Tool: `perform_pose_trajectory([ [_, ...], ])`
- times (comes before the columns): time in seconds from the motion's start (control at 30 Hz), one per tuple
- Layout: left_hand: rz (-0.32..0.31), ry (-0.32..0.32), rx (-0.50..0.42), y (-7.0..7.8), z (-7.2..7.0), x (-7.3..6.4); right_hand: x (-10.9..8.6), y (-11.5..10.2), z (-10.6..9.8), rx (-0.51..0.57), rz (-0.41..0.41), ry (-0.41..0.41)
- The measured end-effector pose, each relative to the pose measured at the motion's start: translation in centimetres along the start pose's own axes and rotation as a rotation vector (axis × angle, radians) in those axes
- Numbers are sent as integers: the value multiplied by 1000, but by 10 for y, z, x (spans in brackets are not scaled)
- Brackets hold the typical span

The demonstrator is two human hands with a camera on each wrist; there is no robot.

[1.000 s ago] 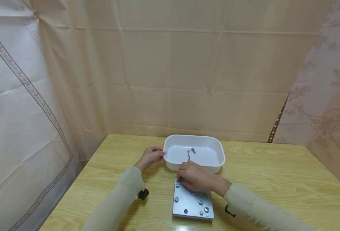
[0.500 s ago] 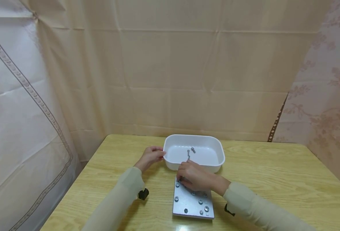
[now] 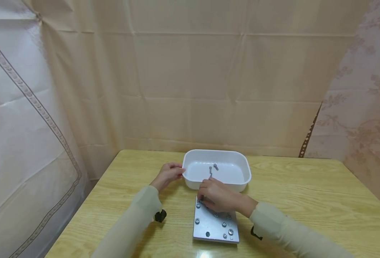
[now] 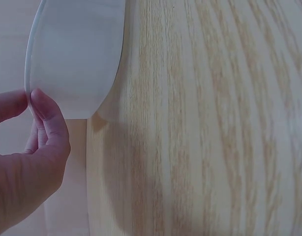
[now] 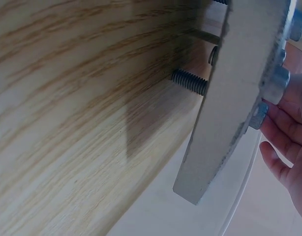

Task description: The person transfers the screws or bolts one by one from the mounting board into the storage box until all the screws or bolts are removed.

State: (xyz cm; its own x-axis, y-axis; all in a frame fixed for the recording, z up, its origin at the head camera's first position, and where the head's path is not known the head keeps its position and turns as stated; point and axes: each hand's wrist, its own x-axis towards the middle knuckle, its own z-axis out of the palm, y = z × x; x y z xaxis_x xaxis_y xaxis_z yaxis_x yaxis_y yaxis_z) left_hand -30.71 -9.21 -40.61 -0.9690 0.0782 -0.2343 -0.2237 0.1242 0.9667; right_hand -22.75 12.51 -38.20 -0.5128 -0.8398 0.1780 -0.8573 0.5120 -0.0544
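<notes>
Nearest us, at the middle of the table, sits a metal plate studded with bolt heads, right of and nearer than our left hand. Our right hand covers its far end, fingers curled round a bolt there. Farther off, our left hand pinches the left rim of a white tray holding loose screws. Beyond hangs a beige curtain.
</notes>
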Motion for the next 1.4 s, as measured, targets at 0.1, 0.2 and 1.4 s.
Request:
perform_pose_trajectory([
  [0.1,5,0,-3,0,0,0,0,0,-1,-4,-17,20],
  [0.2,5,1,-1,0,0,-1,0,1,0,-9,-33,44],
  [1.4,42,-12,-34,-8,-1,7,-2,1,-3,-31,-31,93],
])
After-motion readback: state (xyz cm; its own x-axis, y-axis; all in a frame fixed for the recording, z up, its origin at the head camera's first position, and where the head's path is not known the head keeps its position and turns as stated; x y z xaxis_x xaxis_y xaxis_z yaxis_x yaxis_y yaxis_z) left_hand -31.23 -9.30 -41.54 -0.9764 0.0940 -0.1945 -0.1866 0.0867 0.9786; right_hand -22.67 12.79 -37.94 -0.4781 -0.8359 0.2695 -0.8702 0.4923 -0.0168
